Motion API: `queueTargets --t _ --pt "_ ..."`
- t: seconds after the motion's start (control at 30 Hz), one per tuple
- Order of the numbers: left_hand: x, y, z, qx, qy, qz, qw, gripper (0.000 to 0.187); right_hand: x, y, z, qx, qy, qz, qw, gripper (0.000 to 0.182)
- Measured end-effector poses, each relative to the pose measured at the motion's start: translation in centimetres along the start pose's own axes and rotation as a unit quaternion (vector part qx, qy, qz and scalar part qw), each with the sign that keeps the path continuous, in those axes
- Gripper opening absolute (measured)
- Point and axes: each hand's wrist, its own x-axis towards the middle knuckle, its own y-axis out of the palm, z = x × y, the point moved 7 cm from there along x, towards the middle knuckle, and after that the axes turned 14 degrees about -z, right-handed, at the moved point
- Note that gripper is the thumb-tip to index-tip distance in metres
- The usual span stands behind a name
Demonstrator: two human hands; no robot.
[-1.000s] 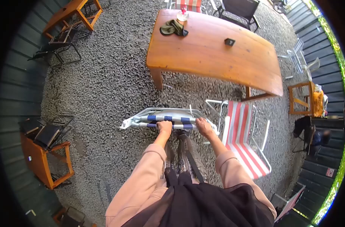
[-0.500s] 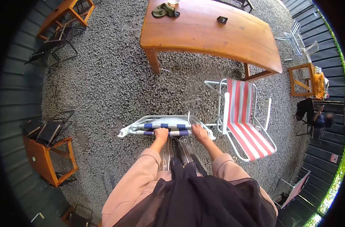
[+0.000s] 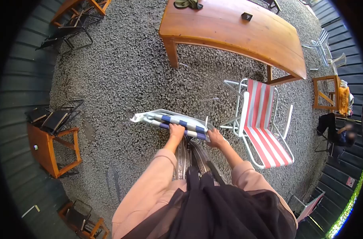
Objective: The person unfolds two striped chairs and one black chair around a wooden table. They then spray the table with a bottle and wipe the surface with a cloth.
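A folded lawn chair (image 3: 181, 121) with a white tube frame and blue-and-white striped fabric is held in front of my legs. My left hand (image 3: 176, 130) is closed around its near edge, close to the middle. Farther right, my right hand (image 3: 215, 137) grips the same chair near its right end. The chair is tilted, its left end pointing farther away from me than its right. Just to the right stands an unfolded lawn chair (image 3: 265, 119) with red, white and grey stripes. My palms and the undersides of my fingers are hidden.
A long wooden table (image 3: 233, 36) stands ahead, bearing a dark green cloth (image 3: 188, 4) and a small black number block (image 3: 246, 16). Wooden tables (image 3: 46, 153) and black folding chairs (image 3: 56, 119) line the left. A seated person (image 3: 341, 131) is at the right by the metal fence. Gravel covers the ground.
The folded chair has turned, its left end swinging away from me and its right end closer. Both hands have moved with it. The surroundings have shifted slightly right in view.
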Motion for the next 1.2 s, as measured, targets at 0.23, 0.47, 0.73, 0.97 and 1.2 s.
queueTargets --t 0.23,0.47,0.73,0.97,1.2 --pt "1.3 0.8 -1.3 -0.041 -0.075 0.038 0.996 0.023 2.9 2.5 1.6 0.105 0.093 -0.152 0.978 0.038" --pt "1.1 0.5 -0.7 -0.072 -0.052 0.060 0.994 0.016 8.2 4.9 3.8 0.120 -0.067 0.025 0.990 0.035" --pt "-4.0 4.1 -0.7 -0.102 -0.048 0.129 0.985 0.049 7.5 5.8 5.2 -0.071 -0.125 -0.125 0.982 0.049" --pt "-8.3 7.9 -4.6 -0.220 -0.053 0.217 0.950 0.080 11.8 2.2 4.6 -0.176 -0.206 -0.279 0.921 0.046" --pt "-11.0 9.1 -5.7 -0.276 -0.057 0.228 0.932 0.081 15.5 3.4 4.2 -0.160 -0.112 -0.170 0.966 0.045"
